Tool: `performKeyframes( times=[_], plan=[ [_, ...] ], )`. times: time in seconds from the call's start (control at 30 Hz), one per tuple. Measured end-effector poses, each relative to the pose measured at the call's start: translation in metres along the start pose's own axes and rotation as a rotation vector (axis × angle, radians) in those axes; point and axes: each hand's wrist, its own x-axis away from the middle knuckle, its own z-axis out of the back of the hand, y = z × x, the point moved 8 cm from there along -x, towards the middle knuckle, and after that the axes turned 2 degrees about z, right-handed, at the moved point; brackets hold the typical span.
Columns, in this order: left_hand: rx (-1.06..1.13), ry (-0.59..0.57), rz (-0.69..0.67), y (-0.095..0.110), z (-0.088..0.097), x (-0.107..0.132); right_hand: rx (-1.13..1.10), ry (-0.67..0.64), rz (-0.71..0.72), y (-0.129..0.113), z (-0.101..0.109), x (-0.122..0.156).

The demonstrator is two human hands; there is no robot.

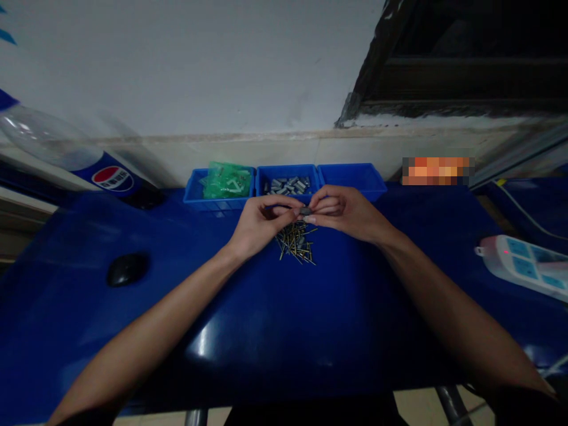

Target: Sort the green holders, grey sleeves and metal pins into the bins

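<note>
My left hand point(265, 222) and my right hand point(342, 212) meet above the table, fingertips pinched on a small grey metal piece point(305, 210) between them. Its exact kind is too small to make out. Just below the fingers lies a loose pile of thin brass-coloured pins point(295, 244), with a small grey piece among them. Behind my hands, the middle blue bin point(261, 173) holds several short silvery metal cylinders point(286, 186). My fingers partly hide that bin's front.
A left blue bin point(195, 204) holds a green plastic bag point(227, 179); a right blue bin point(350, 171) stands beside the middle one. On the blue table point(266, 331) are a Pepsi bottle point(110, 174), a black mouse point(125, 270) and a power strip point(523, 263). A wall point(231, 71) rises behind.
</note>
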Motion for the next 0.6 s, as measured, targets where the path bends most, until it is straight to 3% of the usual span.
performKeyframes(
  times=[0.13,0.27,0.4,0.6],
  plan=[
    [0.035,0.136,-0.046,-0.003,0.016,-0.005,0.311,0.047,0.069,0.001,0.018,0.000],
    [0.018,0.210,-0.124,0.000,0.026,-0.008,0.621,0.009,0.103,0.010,0.029,0.000],
    [-0.023,0.180,-0.148,0.006,0.022,-0.007,0.746,-0.071,0.160,0.014,0.024,0.000],
    [-0.017,0.072,-0.059,0.005,0.010,-0.002,0.833,-0.116,0.178,0.015,0.013,-0.001]
  ],
)
